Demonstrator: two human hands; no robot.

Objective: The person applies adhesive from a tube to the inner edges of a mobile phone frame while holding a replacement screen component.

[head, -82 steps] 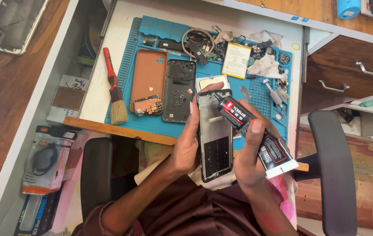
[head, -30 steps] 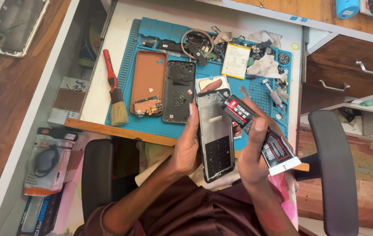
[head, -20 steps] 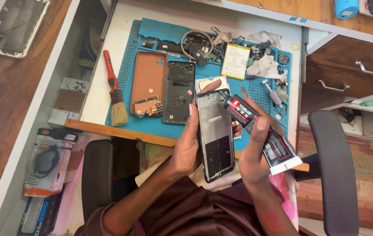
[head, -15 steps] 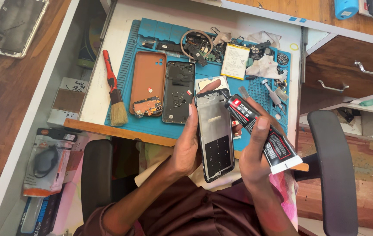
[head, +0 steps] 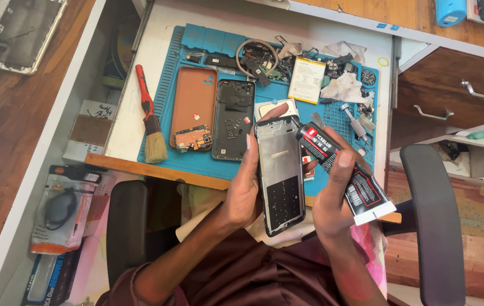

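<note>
Gripping the phone frame (head: 279, 173) by its edge above the blue mat (head: 196, 164), the left hand (head: 243, 187) steadies it flat while the right hand (head: 332, 195), closed round the glue tube (head: 338, 170), aims the nozzle at the frame's top corner.

Left hand (head: 242, 190) grips phone frame (head: 280, 173); right hand (head: 332, 201) holds glue tube (head: 341, 170) at its top edge.

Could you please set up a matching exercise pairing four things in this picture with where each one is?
Things:
1. phone frame
2. glue tube
3. brush
4. orange back cover

Places:
A. lying flat on the blue mat
B. in the right hand
C. in the left hand
D. along the mat's left edge

Pairs: 1-C, 2-B, 3-D, 4-A
</note>
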